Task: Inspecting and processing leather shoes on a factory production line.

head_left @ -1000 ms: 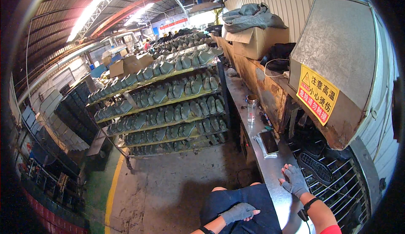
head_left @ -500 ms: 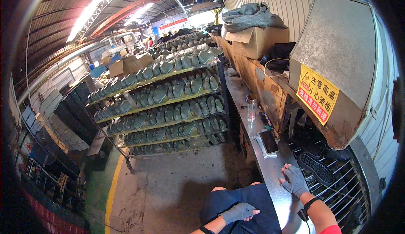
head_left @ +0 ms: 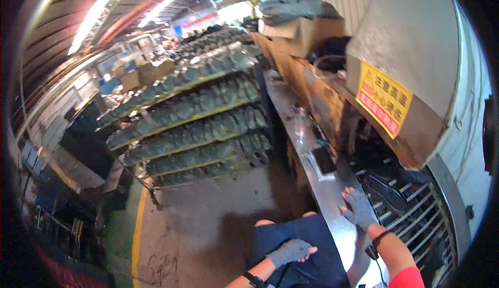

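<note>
My left hand [head_left: 292,252], in a grey fingerless glove, rests on the dark blue apron [head_left: 312,231] over my lap. Its fingers are curled in, and nothing shows in them. On the metal bench top [head_left: 332,212] my right hand [head_left: 357,208], gloved the same way, lies with its fingers spread and holds nothing. Just beyond it a dark phone [head_left: 324,160] lies on a white packet [head_left: 315,169]. Beside the right hand, a black shoe sole [head_left: 387,193] lies on a rack of metal bars [head_left: 416,207]. A dark band circles each wrist.
A hood-like metal housing [head_left: 410,43] with a yellow warning label [head_left: 383,100] overhangs the rack. A clear bottle [head_left: 300,124] stands farther along the bench. Ahead on the left, a tiered shelf rack [head_left: 182,125] carries many grey-green shoe-shaped pieces. A cardboard box [head_left: 296,38] sits behind the bench.
The whole view has shifted and blurred, with the surroundings sliding left and slightly up. Both hands stay in nearly the same places on the lap and bench.
</note>
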The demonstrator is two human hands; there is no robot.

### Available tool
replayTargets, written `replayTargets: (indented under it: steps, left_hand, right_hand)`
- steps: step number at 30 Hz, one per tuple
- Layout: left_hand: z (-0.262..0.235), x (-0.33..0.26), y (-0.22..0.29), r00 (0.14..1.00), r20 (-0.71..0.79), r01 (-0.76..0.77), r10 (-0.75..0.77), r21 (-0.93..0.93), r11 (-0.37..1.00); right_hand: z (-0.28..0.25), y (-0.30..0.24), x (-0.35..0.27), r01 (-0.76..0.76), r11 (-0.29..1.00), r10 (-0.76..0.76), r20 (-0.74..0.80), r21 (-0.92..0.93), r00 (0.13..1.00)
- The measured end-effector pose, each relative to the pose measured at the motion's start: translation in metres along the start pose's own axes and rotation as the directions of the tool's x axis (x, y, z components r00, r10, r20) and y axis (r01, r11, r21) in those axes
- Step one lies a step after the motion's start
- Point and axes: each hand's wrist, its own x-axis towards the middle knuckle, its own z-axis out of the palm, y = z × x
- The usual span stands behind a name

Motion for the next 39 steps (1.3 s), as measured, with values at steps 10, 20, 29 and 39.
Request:
replayTargets:
  steps: [10, 20, 29, 39]
  left_hand:
    - [-0.012, -0.013, 0.017, 0.989, -0.151, -0.013, 0.003, -0.059, 0.998]
    - [-0.007, -0.020, 0.028, 0.995, -0.098, -0.018, 0.024, 0.066, 0.998]
    - [-0.010, -0.025, 0.003, 0.979, -0.079, -0.200, 0.186, -0.521, 0.830]
    - [0.026, -0.050, 0.015, 0.903, -0.425, -0.222, -0.059, -0.579, 0.784]
  right_hand:
    - [0.014, 0.015, 0.018, -0.114, 0.993, 0.114, -0.004, 0.010, 0.994]
    - [-0.080, 0.112, -0.050, -0.469, 0.811, 0.537, 0.128, -0.350, 0.834]
    - [-0.143, -0.047, -0.008, -0.294, 0.955, 0.274, 0.289, 0.028, 0.917]
    - [-0.116, 0.013, 0.080, 0.097, 0.992, -0.114, 0.251, 0.080, 0.961]
